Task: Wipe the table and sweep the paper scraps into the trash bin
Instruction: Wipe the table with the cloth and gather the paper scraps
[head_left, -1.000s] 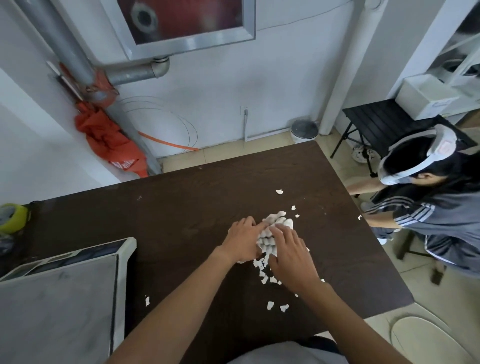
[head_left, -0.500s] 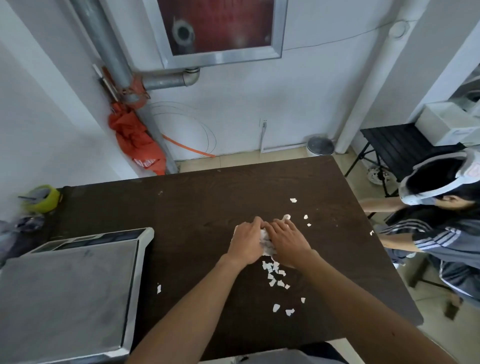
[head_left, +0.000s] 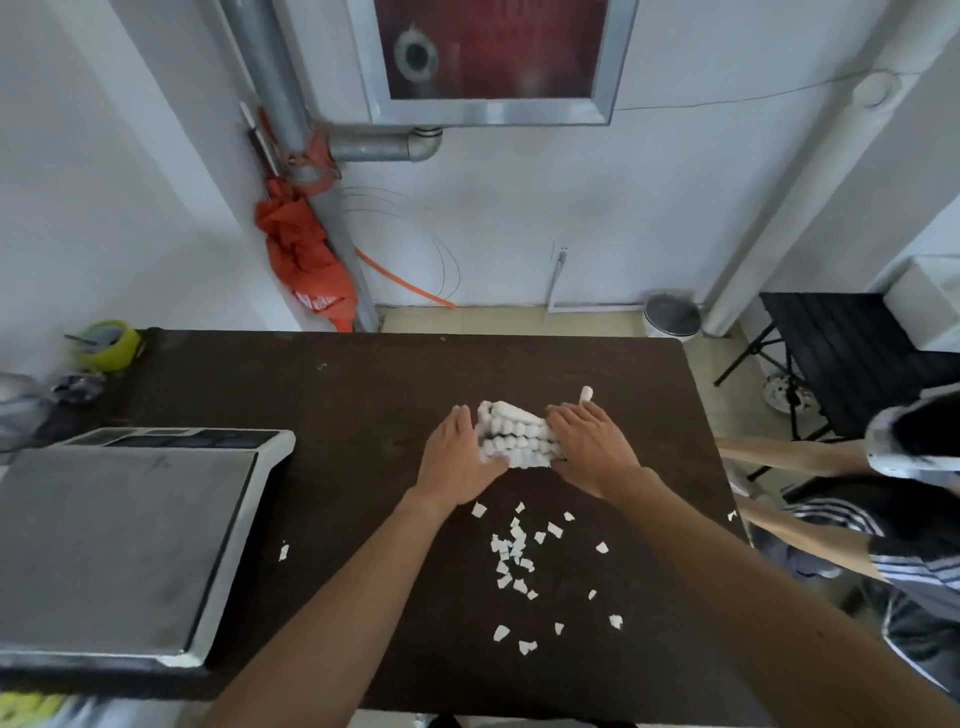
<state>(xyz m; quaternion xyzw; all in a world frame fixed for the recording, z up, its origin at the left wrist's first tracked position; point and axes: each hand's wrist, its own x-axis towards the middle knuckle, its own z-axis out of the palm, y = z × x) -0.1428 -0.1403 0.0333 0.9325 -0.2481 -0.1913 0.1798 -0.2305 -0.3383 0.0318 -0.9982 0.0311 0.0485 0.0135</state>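
Both hands lie flat on the dark brown worktop (head_left: 363, 405), pressing from either side on a white wad of wiping material (head_left: 519, 439) with a bumpy, ribbed surface. The left hand (head_left: 460, 460) has its fingers extended along the wad's left edge; the right hand (head_left: 592, 449) covers the wad's right end, so that part is hidden. Neither grip is closed around the wad: the palms face down and the fingers are stretched out, touching it. Whether the wad is cloth or folded paper cannot be told.

Just nearer the person than the hands, a loose cluster of white paper scraps (head_left: 514, 551) is scattered on the worktop, with a few more further toward the near edge and one lone scrap (head_left: 283, 551) off to the left, beside a grey weighing scale (head_left: 119, 540) whose left side runs out of frame.

On the floor beyond the worktop's far right corner, against the wall, stands a small round trash bin (head_left: 671, 316), well apart from the scraps. At the right edge a seated person (head_left: 904, 519) is cut off by the frame. The objects at the far left edge of the worktop are blurred.
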